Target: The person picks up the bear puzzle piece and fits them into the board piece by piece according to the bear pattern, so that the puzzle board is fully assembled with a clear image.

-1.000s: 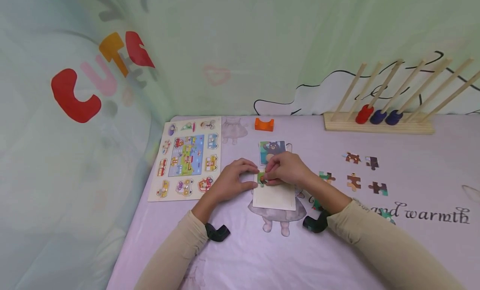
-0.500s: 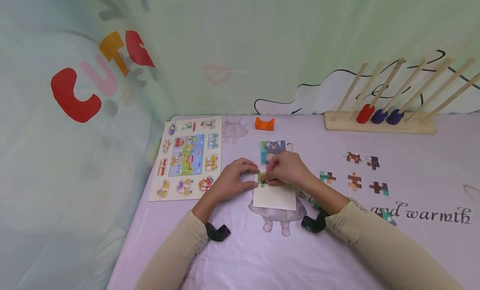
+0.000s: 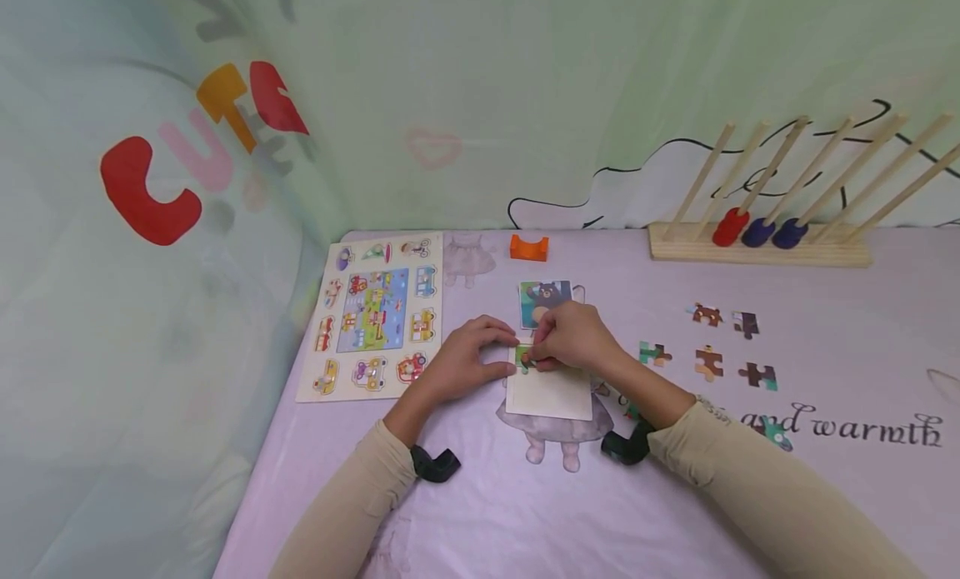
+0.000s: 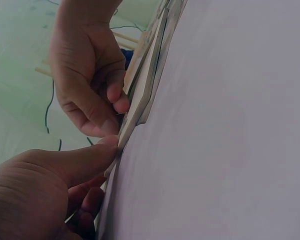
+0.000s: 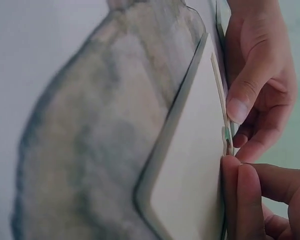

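Note:
A cream puzzle board lies flat on the cloth between both hands. In its upper left corner sits a green and brown jigsaw piece. The right hand pinches this piece between thumb and fingers, which partly cover it. At the board's left edge, the left hand rests with thumb and index finger apart, their tips touching the rim near that corner. The right wrist view shows the left thumb against the board's edge, close to the right fingertips. Just beyond the board lies a bear picture card, partly behind the right hand.
Several loose jigsaw pieces lie to the right, some beside the right forearm. A vehicle puzzle board is at the left. An orange block and a wooden peg rack with red and blue beads stand at the back.
Almost nothing differs. The right forearm has shifted very slightly left, while its fingers stay on the piece. The left hand has held its place.

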`<move>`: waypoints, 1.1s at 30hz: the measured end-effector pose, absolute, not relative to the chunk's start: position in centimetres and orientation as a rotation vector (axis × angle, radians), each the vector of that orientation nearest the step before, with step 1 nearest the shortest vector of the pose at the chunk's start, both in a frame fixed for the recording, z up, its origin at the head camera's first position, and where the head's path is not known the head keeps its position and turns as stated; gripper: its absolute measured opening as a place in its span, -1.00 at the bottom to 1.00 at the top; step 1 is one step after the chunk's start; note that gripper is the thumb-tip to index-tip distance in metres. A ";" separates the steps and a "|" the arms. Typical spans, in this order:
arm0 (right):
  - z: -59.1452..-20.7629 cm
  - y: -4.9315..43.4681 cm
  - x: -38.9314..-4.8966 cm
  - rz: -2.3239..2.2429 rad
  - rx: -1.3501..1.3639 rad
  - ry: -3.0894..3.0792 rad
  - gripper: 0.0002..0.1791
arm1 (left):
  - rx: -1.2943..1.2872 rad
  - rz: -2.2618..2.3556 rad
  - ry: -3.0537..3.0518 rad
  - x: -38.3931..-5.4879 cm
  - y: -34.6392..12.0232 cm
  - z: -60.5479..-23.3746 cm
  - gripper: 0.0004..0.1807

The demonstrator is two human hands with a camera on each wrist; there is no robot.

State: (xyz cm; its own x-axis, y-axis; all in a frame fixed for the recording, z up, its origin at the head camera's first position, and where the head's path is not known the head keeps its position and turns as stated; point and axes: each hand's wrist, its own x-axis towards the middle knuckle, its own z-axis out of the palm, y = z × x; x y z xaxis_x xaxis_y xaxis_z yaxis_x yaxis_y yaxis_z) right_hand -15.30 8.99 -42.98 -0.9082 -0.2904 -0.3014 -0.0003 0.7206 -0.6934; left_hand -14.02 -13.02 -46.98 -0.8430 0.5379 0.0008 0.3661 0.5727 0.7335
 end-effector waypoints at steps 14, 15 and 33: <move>-43.0 10.2 -14.7 -0.958 -0.210 2.447 -0.78 | 0.756 1.146 2.578 -14.0 -12.9 -47.0 -0.64; -43.0 10.2 -14.7 -0.961 -0.211 2.450 -0.77 | 0.754 1.151 2.577 -14.0 -12.9 -47.0 -0.64; -42.8 10.1 -14.5 -1.002 -0.198 2.432 -0.81 | 0.644 1.130 2.584 -15.5 -11.9 -46.4 -0.83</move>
